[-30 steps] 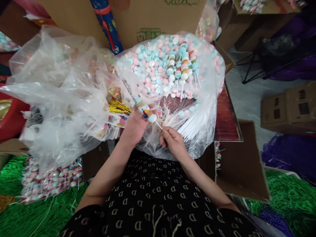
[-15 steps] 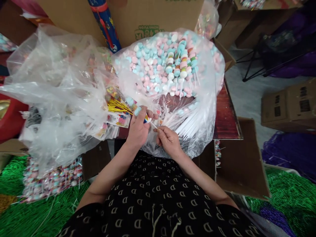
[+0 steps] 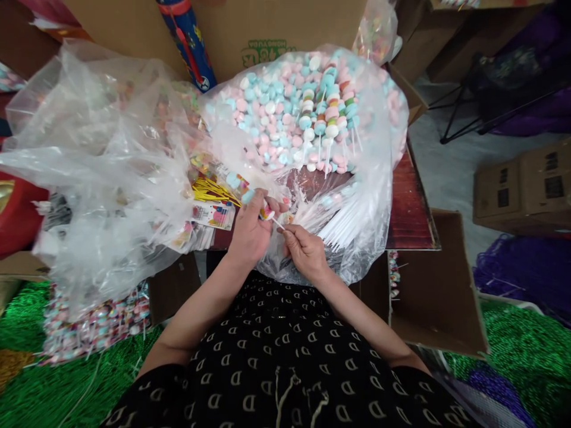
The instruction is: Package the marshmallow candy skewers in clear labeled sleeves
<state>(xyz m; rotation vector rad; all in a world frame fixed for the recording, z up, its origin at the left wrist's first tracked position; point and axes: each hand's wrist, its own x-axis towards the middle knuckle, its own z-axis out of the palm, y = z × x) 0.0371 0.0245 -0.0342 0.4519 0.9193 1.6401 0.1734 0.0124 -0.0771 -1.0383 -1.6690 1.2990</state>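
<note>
My left hand (image 3: 252,229) is closed around a marshmallow skewer (image 3: 247,196), whose blue and coloured candy pieces show above the fingers. Its thin white stick runs down to the right, and my right hand (image 3: 304,249) pinches the lower end. Beside my left hand lie yellow twist ties (image 3: 213,190) and a stack of printed cards (image 3: 213,214). Past my hands, several finished skewers (image 3: 331,110) rest on pink, blue and white marshmallows (image 3: 272,113) in a clear plastic bag. White sticks (image 3: 345,220) lie in a bundle to the right of my right hand.
Crumpled clear bags (image 3: 111,166) cover the left of the dark red table (image 3: 413,208). A cardboard box (image 3: 285,27) and a blue patterned tube (image 3: 185,41) stand behind. An open carton (image 3: 439,285) sits below on the right. Green shiny strands (image 3: 84,386) lie at lower left.
The skewer has turned slightly in my left hand, so a pink and yellow piece shows below the fingers. Both hands keep nearly the same place and the same hold.
</note>
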